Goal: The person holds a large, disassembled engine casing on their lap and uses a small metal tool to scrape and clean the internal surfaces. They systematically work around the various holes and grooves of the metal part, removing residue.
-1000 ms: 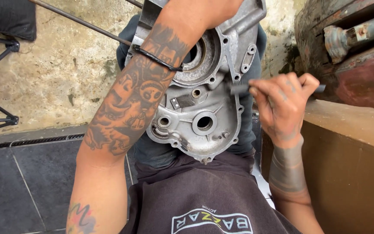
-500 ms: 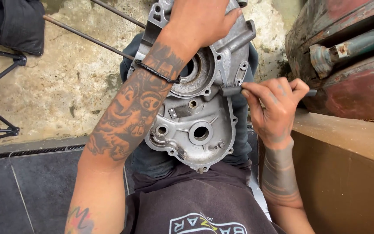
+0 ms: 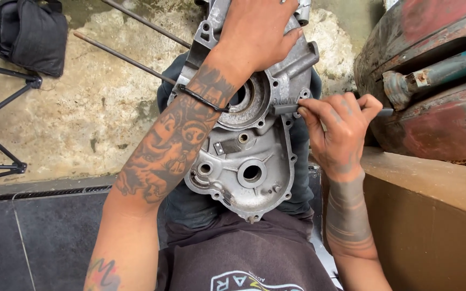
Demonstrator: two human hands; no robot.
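At centre frame, one grey engine casing [image 3: 244, 156] rests on the person's lap; the left hand [image 3: 257, 32] clamps its top edge, while the right hand [image 3: 341, 126] pinches one small brush [image 3: 287, 108] against its right rim. A loosened left grip could let the casing slide off. Two thin rods [image 3: 125, 56] lie upper left.

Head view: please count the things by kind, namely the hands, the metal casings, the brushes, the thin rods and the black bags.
Hands: 2 (left hand, right hand)
Grey metal engine casing: 1
Small brush in the right hand: 1
Thin metal rods on the floor: 2
Black bag: 1
Total: 7
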